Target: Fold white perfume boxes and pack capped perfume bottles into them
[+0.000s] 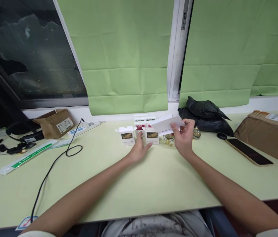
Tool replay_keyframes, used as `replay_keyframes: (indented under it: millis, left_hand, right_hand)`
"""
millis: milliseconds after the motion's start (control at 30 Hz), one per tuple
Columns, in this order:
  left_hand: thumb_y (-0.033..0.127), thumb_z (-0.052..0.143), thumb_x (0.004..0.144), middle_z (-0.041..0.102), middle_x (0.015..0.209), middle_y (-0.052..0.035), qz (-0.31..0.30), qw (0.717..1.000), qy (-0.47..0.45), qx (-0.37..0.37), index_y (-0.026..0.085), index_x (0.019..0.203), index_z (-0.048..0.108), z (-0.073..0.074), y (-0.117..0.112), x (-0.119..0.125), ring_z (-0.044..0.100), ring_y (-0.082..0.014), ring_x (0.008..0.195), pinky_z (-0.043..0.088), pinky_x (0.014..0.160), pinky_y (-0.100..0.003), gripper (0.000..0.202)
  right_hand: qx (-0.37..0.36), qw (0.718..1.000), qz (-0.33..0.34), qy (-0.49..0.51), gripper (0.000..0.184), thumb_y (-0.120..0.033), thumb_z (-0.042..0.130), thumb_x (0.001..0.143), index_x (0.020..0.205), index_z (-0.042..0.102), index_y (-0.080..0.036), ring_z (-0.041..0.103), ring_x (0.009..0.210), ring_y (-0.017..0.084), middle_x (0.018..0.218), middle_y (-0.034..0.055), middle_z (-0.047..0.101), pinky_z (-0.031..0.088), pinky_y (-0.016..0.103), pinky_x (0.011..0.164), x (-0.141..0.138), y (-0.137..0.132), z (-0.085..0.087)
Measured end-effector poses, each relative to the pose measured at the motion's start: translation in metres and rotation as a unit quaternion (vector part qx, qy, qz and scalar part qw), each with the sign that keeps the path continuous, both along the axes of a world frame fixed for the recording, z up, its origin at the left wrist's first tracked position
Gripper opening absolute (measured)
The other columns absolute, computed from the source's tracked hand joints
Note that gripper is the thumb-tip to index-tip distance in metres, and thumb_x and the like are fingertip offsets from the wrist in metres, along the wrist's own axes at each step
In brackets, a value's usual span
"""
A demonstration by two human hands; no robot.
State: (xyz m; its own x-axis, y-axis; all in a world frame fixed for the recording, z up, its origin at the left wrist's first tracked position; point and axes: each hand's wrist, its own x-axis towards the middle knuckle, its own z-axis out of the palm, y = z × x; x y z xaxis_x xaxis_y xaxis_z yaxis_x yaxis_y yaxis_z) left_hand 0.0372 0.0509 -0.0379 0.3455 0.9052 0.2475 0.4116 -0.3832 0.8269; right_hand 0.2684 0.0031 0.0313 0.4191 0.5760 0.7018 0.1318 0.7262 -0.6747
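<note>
My right hand [183, 136] is closed on a flat white carton [166, 124], lifted a little above the pale green table [139, 184] and tilted. My left hand [140, 148] lies low on the table with its fingers stretched out, touching the small white boxes [152, 135] in front of it. One box [127, 135] with a gold picture stands with its lid flap raised; two more with red fronts [140, 124] stand behind. Small gold and glass bottles [170, 138] sit just under my right hand.
A black bag [204, 115] lies by the window. A phone [248, 151] and a brown parcel [267, 131] lie at the right, a small black object [221, 135] beside them. At the left are a cardboard box [55, 122], a power strip [84, 128], a black cable [55, 161] and a long plastic sleeve [25, 157].
</note>
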Motion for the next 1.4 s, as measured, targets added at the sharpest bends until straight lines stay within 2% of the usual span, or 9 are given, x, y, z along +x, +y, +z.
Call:
replay_keyframes:
  millis: [100, 200, 300, 467, 633, 767, 1000, 1167, 1400]
  left_hand:
    - [0.052, 0.067, 0.096, 0.031, 0.169, -0.0196, 0.023, 0.998, -0.051, 0.023, 0.024, 0.159, 0.019, 0.002, 0.014, 0.016, 0.034, -0.0325, 0.157, 0.038, 0.123, -0.050, 0.084]
    - [0.044, 0.072, 0.093, 0.060, 0.144, -0.0173, 0.014, 0.998, -0.054, 0.032, 0.021, 0.134, 0.048, 0.015, 0.018, 0.022, 0.054, -0.0326, 0.141, 0.050, 0.112, -0.049, 0.052]
    - [0.041, 0.070, 0.094, 0.070, 0.123, -0.0132, -0.004, 0.997, -0.051, 0.049, 0.021, 0.116, 0.056, 0.027, 0.009, 0.015, 0.067, -0.0300, 0.118, 0.060, 0.096, -0.045, 0.033]
    - [0.036, 0.065, 0.099, 0.069, 0.120, -0.0082, -0.001, 0.991, -0.019, 0.131, 0.026, 0.127, 0.056, 0.033, -0.032, -0.017, 0.068, -0.0251, 0.111, 0.059, 0.098, -0.044, 0.031]
    - [0.023, 0.057, 0.100, 0.064, 0.132, -0.0075, -0.001, 0.982, 0.019, 0.189, 0.029, 0.138, 0.051, 0.035, -0.060, -0.043, 0.063, -0.0243, 0.120, 0.055, 0.102, -0.042, 0.039]
    - [0.016, 0.056, 0.099, 0.062, 0.134, -0.0092, -0.008, 0.970, 0.024, 0.242, 0.028, 0.136, 0.052, 0.037, -0.058, -0.053, 0.061, -0.0242, 0.125, 0.055, 0.100, -0.040, 0.039]
    - [0.013, 0.057, 0.101, 0.061, 0.135, -0.0113, -0.013, 0.930, 0.063, 0.363, 0.028, 0.139, 0.050, 0.044, -0.051, -0.062, 0.057, -0.0265, 0.132, 0.054, 0.100, -0.043, 0.042]
    - [0.016, 0.057, 0.102, 0.061, 0.135, -0.0115, -0.011, 0.933, 0.062, 0.355, 0.029, 0.140, 0.050, 0.043, -0.050, -0.063, 0.057, -0.0268, 0.130, 0.054, 0.101, -0.046, 0.041]
    - [0.019, 0.053, 0.104, 0.062, 0.136, -0.0119, -0.054, 0.937, 0.059, 0.340, 0.029, 0.141, 0.050, 0.046, -0.050, -0.062, 0.056, -0.0269, 0.133, 0.052, 0.105, -0.048, 0.038]
  right_hand:
    - [0.009, 1.000, -0.014, -0.015, 0.044, -0.047, 0.077, 0.090, 0.116, 0.047, -0.028, 0.058, 0.068, 0.013, 0.100, 0.0014, 0.056, 0.051, 0.023, 0.046, -0.001, -0.002, 0.002]
    - [0.014, 0.998, -0.042, -0.046, 0.042, -0.047, 0.073, 0.094, 0.125, 0.054, -0.026, 0.058, 0.072, 0.015, 0.105, 0.0046, 0.058, 0.055, 0.025, 0.049, 0.001, -0.003, 0.002]
    - [0.022, 0.996, -0.052, -0.065, 0.036, -0.048, 0.068, 0.097, 0.122, 0.055, -0.026, 0.058, 0.071, 0.015, 0.099, 0.0029, 0.057, 0.058, 0.028, 0.054, 0.005, -0.001, -0.001]
    - [0.091, 0.981, -0.072, -0.156, 0.023, -0.041, 0.063, 0.102, 0.116, 0.053, -0.026, 0.061, 0.083, 0.020, 0.105, 0.0066, 0.059, 0.056, 0.034, 0.066, 0.004, -0.006, -0.007]
    - [0.182, 0.946, 0.023, -0.268, 0.017, -0.027, 0.055, 0.104, 0.121, 0.050, -0.028, 0.065, 0.095, 0.025, 0.101, 0.0076, 0.064, 0.056, 0.042, 0.076, -0.011, -0.021, -0.013]
    - [0.190, 0.928, 0.045, -0.317, 0.029, -0.014, 0.052, 0.102, 0.127, 0.050, -0.029, 0.064, 0.098, 0.026, 0.105, 0.0081, 0.065, 0.055, 0.040, 0.074, -0.013, -0.025, -0.013]
    - [0.174, 0.911, 0.032, -0.374, 0.037, -0.006, 0.049, 0.100, 0.129, 0.049, -0.029, 0.062, 0.099, 0.025, 0.107, 0.0086, 0.063, 0.053, 0.037, 0.072, -0.004, -0.021, -0.008]
    - [0.165, 0.902, 0.000, -0.400, 0.040, -0.006, 0.048, 0.100, 0.131, 0.047, -0.030, 0.062, 0.097, 0.024, 0.106, 0.0083, 0.061, 0.054, 0.037, 0.075, -0.006, -0.023, -0.006]
    - [0.149, 0.883, -0.052, -0.443, 0.037, -0.009, 0.050, 0.102, 0.132, 0.048, -0.030, 0.063, 0.092, 0.021, 0.107, 0.0085, 0.061, 0.053, 0.030, 0.067, -0.007, -0.029, -0.002]
